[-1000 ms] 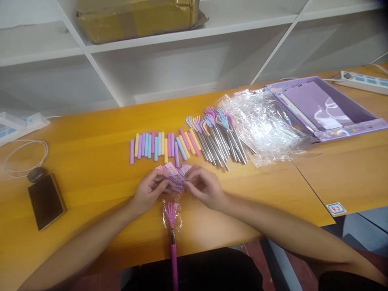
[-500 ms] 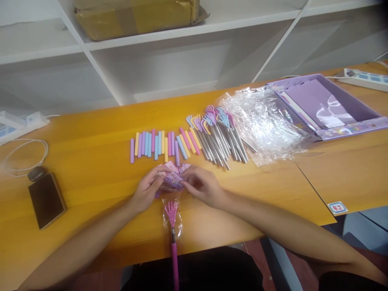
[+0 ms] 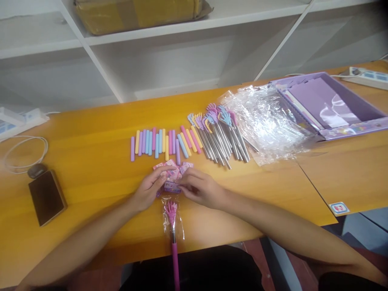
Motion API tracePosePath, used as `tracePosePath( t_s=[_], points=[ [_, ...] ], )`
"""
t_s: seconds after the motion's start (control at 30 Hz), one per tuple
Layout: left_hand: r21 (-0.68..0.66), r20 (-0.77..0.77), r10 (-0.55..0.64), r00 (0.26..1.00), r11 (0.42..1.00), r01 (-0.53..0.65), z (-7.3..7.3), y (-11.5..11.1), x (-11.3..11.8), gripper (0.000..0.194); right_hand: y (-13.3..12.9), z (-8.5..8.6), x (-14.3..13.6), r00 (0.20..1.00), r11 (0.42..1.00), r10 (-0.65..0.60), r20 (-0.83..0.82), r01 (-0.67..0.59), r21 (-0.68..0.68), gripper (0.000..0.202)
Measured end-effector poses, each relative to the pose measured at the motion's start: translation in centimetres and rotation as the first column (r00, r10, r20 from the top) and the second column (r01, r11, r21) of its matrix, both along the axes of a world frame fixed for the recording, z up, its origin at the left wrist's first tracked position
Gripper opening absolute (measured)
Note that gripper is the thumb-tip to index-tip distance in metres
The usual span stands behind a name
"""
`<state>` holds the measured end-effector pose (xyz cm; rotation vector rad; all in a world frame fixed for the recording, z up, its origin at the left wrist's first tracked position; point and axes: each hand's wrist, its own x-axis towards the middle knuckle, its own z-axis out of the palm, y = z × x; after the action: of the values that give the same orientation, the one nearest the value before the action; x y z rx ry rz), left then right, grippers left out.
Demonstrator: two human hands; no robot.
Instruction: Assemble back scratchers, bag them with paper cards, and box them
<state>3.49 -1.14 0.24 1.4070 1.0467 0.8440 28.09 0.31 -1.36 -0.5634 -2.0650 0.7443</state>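
Small pink and purple printed cards (image 3: 172,186) lie between my two hands. My left hand (image 3: 149,189) grips them from the left, thumb and fingers closed on their edge. From the right, my right hand (image 3: 201,186) pinches the cards' other side. Just below, a pink back scratcher (image 3: 175,258) has its hand-shaped head in a clear bag and its handle over the table's front edge. Beyond my hands runs a row of pastel tubes (image 3: 156,143). To their right are several metal rods (image 3: 216,141) with coloured hand-shaped heads.
Clear plastic bags (image 3: 263,125) are heaped at the right, beside a purple box (image 3: 360,131) holding flat sheets. A dark phone (image 3: 47,198) and a coiled white cable (image 3: 45,149) lie at the left. White shelving (image 3: 182,30) with a taped carton (image 3: 136,16) stands behind the table.
The front card between my hands has tilted to lie more level, and the cards look slightly more spread. My fingers have shifted a little. The view has moved slightly.
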Motion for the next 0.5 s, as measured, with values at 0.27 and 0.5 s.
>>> tracePosePath(
  t_s=[0.27,0.5],
  points=[
    [-0.097,0.057,-0.027,0.998,0.995,0.032,-0.45,-0.32,-0.14,0.043,-0.53,0.21,0.49,0.966,0.967,-0.086,0.242,0.023,0.253,0.023],
    [-0.006,-0.002,-0.016,1.0,1.0,0.016,-0.56,-0.3,-0.25,0.04,-0.69,0.31,0.57,0.966,0.954,-0.092,0.24,0.017,0.298,0.022]
  ],
)
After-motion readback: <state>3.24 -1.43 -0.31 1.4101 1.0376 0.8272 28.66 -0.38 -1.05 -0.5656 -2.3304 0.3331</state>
